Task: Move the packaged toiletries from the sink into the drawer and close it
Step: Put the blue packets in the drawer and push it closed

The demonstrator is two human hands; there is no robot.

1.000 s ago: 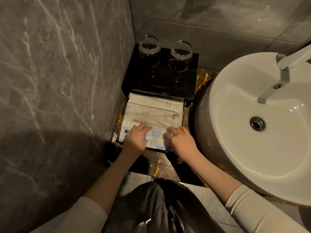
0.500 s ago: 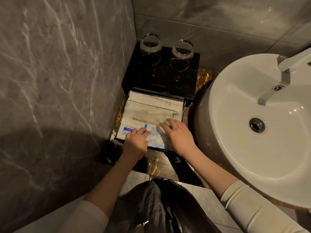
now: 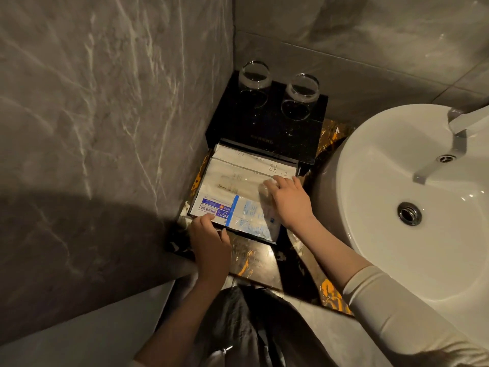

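From my head camera, the packaged toiletries (image 3: 238,192) lie flat in the open drawer (image 3: 254,238), left of the white sink (image 3: 412,260). My left hand (image 3: 210,243) pinches the near left edge of the blue-printed packet (image 3: 232,211), while my right hand (image 3: 289,200) rests fingers spread on the packets' right side. The toothbrush packs (lettering partly hidden) run lengthwise left to right, stacked toward the far black box (image 3: 267,123).

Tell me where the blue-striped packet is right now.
The blue-striped packet lies at the front of the open drawer, left of the sink, between the left hand and right hand.
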